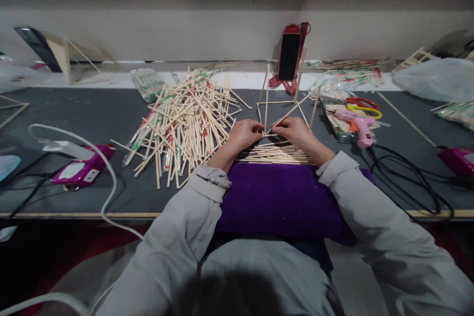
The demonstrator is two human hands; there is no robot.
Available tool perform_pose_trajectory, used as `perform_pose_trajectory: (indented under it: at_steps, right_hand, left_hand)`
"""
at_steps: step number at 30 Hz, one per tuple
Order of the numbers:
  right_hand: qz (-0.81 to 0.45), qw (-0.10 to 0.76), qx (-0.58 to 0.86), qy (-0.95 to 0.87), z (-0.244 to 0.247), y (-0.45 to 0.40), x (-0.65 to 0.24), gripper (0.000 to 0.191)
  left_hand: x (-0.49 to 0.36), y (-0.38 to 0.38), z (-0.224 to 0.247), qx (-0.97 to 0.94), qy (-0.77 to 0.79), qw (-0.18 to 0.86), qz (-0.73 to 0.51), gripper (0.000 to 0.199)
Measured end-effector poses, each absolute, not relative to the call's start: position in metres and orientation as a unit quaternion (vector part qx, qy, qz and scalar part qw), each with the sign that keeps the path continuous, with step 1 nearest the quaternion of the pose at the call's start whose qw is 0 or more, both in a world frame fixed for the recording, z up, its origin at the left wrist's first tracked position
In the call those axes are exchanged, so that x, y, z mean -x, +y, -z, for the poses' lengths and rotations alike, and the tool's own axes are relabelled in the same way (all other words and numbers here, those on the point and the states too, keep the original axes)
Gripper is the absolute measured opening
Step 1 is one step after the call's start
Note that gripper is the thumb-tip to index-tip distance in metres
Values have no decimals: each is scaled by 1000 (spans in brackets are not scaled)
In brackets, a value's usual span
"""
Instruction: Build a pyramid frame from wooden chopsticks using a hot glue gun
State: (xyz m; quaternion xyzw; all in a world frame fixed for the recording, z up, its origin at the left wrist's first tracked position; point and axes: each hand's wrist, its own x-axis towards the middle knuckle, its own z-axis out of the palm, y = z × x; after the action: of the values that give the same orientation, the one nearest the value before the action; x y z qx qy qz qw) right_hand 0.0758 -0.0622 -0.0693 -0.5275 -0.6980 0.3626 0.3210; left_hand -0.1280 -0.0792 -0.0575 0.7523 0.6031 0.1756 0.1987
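Purple plastic marks the far left of the bench, where a power strip (82,173) lies beside a white cable (114,177). Next comes a broad, loose pile of wooden sticks (196,113), some of them wrapped.

Just right of the pile, the left hand (244,133) reaches in with its wrist low and its thumb and fingertips drawn together on the near corner of a stick frame (276,103). This frame stands on the bench between the pile and the glue gun, in front of a propped phone (289,57), with several sticks upright. The step in hand seems to be seating or steadying sticks at that corner; the next move would call for a light, still grip so the joint keeps its angle.

The right hand (294,131) mirrors the left, palm down, fingertips pinching the frame near the same corner; exactly which stick each hand grips cannot be told.

Farther right, a pink glue gun (357,121) lies well apart from both hands.
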Motion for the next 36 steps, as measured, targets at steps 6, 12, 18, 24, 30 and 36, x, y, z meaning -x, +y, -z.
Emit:
perform_pose_trajectory:
  at_steps: [6, 12, 18, 24, 30, 36]
  right_hand:
    - [-381, 328, 520, -691, 70, -61, -76, 19]
    - [-385, 324, 521, -689, 71, -61, -77, 20]
    - [-396, 327, 520, -683, 70, -60, -77, 20]
    - [-394, 333, 520, -681, 72, -60, -76, 18]
    - [-391, 337, 522, -679, 77, -57, -75, 16]
    - [-385, 337, 515, -687, 79, -55, -75, 16]
  left_hand:
    - [128, -79, 60, -741, 607, 215, -189, 38]
    - [126, -81, 60, -735, 611, 223, -192, 37]
    - [126, -81, 62, -739, 608, 211, -199, 37]
    - [125, -82, 61, -736, 614, 206, -197, 37]
    - [125, -82, 62, -737, 617, 195, -192, 35]
    - [125, -84, 60, -737, 621, 189, -189, 35]
